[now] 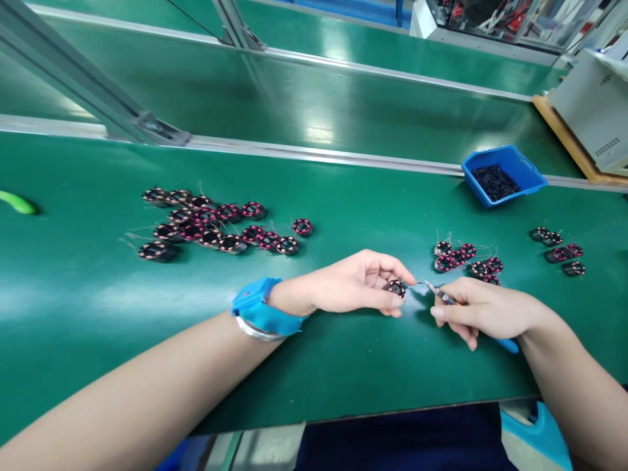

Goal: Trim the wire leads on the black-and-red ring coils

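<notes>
My left hand (pixel 370 284), with a blue band on its wrist, pinches a small motor stator (pixel 396 288) wound with copper wire. Thin wire leads stick out of the stator to the right. My right hand (pixel 473 309) is closed around a pair of pliers (pixel 446 296) with orange and blue handles. The pliers' tip points left, close to the end of a lead; whether it grips the lead I cannot tell. Just beyond my right hand lies a cluster of stators (pixel 457 256) with leads sticking up.
A larger group of stators (pixel 210 226) lies on the green table (pixel 122 314) at left. Several more stators (pixel 559 252) sit at far right. Behind them stands a blue bin (pixel 527 173) of small black pieces. A metal frame rail (pixel 314 154) crosses the back.
</notes>
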A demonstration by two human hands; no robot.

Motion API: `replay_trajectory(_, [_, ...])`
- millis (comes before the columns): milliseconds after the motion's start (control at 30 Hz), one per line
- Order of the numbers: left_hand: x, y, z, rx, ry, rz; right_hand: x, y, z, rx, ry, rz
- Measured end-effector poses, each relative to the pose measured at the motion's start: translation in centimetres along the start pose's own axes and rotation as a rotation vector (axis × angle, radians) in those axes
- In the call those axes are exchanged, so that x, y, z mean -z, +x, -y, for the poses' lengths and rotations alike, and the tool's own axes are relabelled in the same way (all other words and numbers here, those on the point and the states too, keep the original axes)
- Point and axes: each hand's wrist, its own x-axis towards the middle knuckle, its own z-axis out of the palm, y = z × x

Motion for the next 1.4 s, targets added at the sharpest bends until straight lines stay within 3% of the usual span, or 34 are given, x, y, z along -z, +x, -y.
replay_trajectory(467, [-0.16, 0.08, 0.64, -0.067, 0.033, 0.001, 0.07, 0.63, -0.29, -0.034, 0.044, 0.063])
replay_trajectory(1400, [-0.34, -0.22, -0.11, -0.051, 0.029, -0.003, -0.13, 0.62, -0.31, -0.029, 0.054, 0.028])
